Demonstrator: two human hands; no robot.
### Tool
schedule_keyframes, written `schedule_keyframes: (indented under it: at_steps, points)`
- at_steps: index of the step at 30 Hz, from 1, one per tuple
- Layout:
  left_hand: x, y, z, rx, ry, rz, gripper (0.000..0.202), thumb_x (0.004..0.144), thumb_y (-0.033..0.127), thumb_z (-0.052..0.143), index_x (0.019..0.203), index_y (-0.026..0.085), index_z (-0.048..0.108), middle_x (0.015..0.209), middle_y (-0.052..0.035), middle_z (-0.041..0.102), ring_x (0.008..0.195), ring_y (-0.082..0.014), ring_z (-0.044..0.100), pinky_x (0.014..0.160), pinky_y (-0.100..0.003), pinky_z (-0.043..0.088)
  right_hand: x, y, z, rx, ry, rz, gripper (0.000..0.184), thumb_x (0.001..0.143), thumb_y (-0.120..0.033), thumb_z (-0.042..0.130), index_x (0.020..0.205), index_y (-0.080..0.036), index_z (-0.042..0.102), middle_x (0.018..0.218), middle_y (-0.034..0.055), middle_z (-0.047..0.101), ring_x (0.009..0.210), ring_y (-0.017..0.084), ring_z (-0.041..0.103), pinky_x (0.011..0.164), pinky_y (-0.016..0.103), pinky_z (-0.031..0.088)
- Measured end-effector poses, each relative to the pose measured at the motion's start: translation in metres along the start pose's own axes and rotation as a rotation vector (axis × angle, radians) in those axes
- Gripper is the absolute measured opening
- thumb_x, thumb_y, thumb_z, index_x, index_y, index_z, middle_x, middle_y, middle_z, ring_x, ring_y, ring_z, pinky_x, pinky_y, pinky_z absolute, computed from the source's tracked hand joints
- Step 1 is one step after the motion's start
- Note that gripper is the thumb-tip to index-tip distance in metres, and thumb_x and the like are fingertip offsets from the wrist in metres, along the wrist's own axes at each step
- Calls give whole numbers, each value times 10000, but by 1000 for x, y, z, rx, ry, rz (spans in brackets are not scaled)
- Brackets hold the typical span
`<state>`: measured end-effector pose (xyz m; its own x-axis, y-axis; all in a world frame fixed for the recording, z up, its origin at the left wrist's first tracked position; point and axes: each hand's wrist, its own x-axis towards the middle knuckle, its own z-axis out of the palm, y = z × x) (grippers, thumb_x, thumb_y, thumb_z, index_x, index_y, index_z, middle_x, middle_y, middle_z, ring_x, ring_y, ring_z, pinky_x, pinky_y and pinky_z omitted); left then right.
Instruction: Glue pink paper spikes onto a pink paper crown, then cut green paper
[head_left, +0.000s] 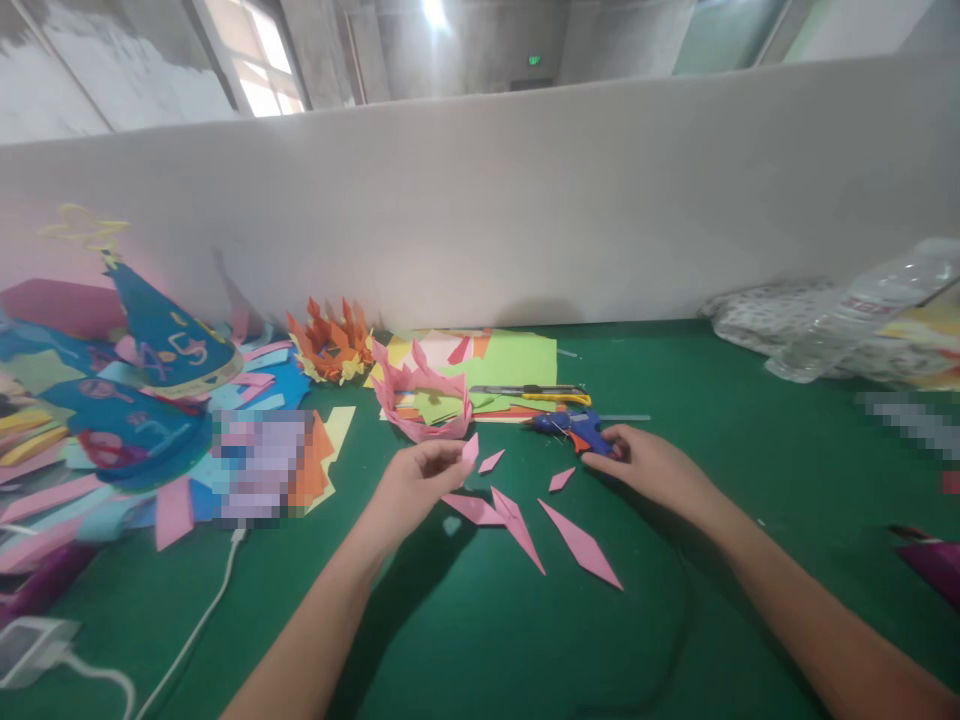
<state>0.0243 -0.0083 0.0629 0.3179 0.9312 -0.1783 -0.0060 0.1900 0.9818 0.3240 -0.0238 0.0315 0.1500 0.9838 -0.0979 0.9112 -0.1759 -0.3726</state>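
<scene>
Between the thumb and fingers of my left hand (412, 490) is a small pink paper diamond (470, 452), held upright. My right hand (656, 465) has its thumb and fingers at the handle of a blue hot glue gun (591, 430) with an orange trigger; the gun lies on the table, nozzle pointing left. Beyond my left hand stands a pink paper crown (424, 425). Two more small pink diamonds, one (491, 461) near my left fingertips and another (562, 479) nearer the right, lie flat. Longer pink paper diamonds (581, 545) are spread in front, two of them overlapping.
A yellow-handled utility knife (551, 393) rests on coloured paper sheets (525, 355). Further left are an orange paper crown (330, 340), blue paper party hats (172, 345) and a white cable (214, 610). A plastic bottle (862, 310) leans at the right, before a white partition (525, 210).
</scene>
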Motion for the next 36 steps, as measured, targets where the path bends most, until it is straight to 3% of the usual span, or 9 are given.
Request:
schedule_keyframes:
  at_steps: [5, 9, 13, 16, 18, 25, 32, 36]
  points:
    - [8, -3, 14, -59, -70, -17, 269, 666, 266, 722, 906, 145, 706, 890, -78, 677, 757, -144, 598, 683, -215, 464, 5, -4, 0, 6, -9, 11, 298, 713, -358, 528, 937, -174, 594, 797, 52, 659, 664, 201, 601, 542, 266, 386]
    - [10, -12, 16, -97, -95, -28, 311, 661, 324, 725, 928, 166, 696, 901, -49, 671, 764, -135, 589, 676, -218, 447, 4, 2, -4, 157, -35, 18, 247, 710, -320, 515, 888, -184, 621, 810, 44, 664, 676, 201, 603, 570, 268, 404]
    - [10, -18, 14, -101, -65, -50, 352, 647, 327, 732, 965, 184, 681, 855, -27, 662, 748, -124, 579, 699, -228, 451, -7, -7, -10, 543, -36, -2, 284, 715, -287, 532, 982, -188, 533, 844, 35, 647, 666, 174, 592, 603, 276, 448]
    - [10, -21, 13, -73, -26, -25, 327, 682, 355, 697, 950, 168, 681, 808, -28, 651, 715, -118, 574, 713, -237, 458, -16, -21, -11, 877, -189, -78, 210, 734, -283, 528, 911, -187, 471, 765, 24, 618, 560, 131, 541, 500, 252, 429]
    - [11, -23, 12, -39, -1, -9, 318, 704, 372, 673, 945, 163, 679, 821, -35, 652, 723, -120, 575, 694, -227, 458, -20, -29, -11, 948, -260, -97, 169, 740, -305, 552, 817, -185, 460, 652, -5, 572, 491, 103, 482, 444, 227, 377]
    - [15, -27, 12, -60, 71, 66, 236, 677, 345, 697, 803, 151, 651, 729, -3, 633, 680, -103, 577, 699, -219, 473, -25, -38, -8, 757, -278, -114, 349, 767, -492, 545, 634, -173, 488, 503, -30, 482, 464, 95, 435, 475, 227, 351]
    - [15, -26, 11, -133, 119, 51, 311, 643, 393, 716, 780, 118, 666, 755, -61, 689, 723, -153, 646, 782, -289, 504, -29, -45, -4, 635, -234, -106, 419, 776, -567, 475, 772, -159, 571, 528, -14, 526, 494, 122, 488, 499, 234, 388]
    - [16, -26, 11, -146, 144, 20, 324, 610, 376, 739, 787, 112, 673, 758, -64, 698, 715, -159, 659, 772, -279, 510, -29, -45, -3, 602, -225, -134, 401, 785, -551, 476, 733, -162, 560, 533, -14, 532, 492, 118, 487, 497, 229, 385]
